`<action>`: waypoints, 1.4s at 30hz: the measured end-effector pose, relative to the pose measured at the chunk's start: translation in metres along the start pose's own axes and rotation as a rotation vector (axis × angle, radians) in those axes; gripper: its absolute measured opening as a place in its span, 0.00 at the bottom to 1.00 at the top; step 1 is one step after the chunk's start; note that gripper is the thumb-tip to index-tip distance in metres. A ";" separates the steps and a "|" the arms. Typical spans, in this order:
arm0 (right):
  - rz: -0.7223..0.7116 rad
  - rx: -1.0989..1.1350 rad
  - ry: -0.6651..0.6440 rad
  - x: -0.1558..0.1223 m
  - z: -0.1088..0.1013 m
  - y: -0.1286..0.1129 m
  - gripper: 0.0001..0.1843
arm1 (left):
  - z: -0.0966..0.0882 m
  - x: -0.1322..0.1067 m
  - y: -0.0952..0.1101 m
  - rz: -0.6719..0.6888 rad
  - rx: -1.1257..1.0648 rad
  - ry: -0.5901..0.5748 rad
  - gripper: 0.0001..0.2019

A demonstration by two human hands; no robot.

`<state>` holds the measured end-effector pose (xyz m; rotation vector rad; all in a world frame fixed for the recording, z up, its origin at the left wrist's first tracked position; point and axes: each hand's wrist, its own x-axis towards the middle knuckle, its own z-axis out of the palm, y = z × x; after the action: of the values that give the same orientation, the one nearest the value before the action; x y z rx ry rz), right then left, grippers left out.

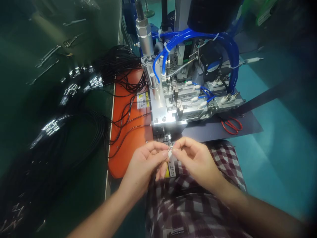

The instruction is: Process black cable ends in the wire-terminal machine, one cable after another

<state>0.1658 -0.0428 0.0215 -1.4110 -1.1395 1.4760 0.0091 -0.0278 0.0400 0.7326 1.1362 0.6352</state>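
Note:
My left hand and my right hand meet in front of a metal machine, thumb and forefinger pinched on each. Between the fingertips shows a small whitish piece, with thin shiny bits beside it; its kind is too small to tell. The left hand's other fingers curl below. Just beyond the fingertips is the machine's low front part. A yellow and white label with printed characters shows under the hands, partly covered.
Left of the machine lies an orange plate crossed by black cables. Cable bundles with shiny metal ends and several tools lie on the dark green surface. Blue air hoses arch overhead. Red-handled scissors lie at right.

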 end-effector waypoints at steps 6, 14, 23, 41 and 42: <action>-0.137 -0.080 0.052 -0.004 -0.002 0.001 0.06 | 0.001 -0.003 0.000 0.043 0.154 0.077 0.08; 0.171 0.109 -0.131 0.005 -0.017 -0.008 0.11 | 0.010 0.002 -0.005 0.065 0.105 0.101 0.08; 0.112 0.081 -0.137 0.010 -0.021 -0.014 0.10 | 0.008 0.003 -0.004 0.054 0.117 0.065 0.07; 0.015 -0.152 -0.158 0.009 -0.035 -0.019 0.08 | 0.016 -0.003 -0.001 0.118 0.192 0.103 0.05; 0.014 -0.165 -0.153 0.008 -0.034 -0.019 0.08 | 0.017 -0.003 -0.002 0.126 0.192 0.105 0.05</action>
<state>0.1986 -0.0267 0.0377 -1.4383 -1.3755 1.5508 0.0240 -0.0345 0.0444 0.9494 1.2663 0.6830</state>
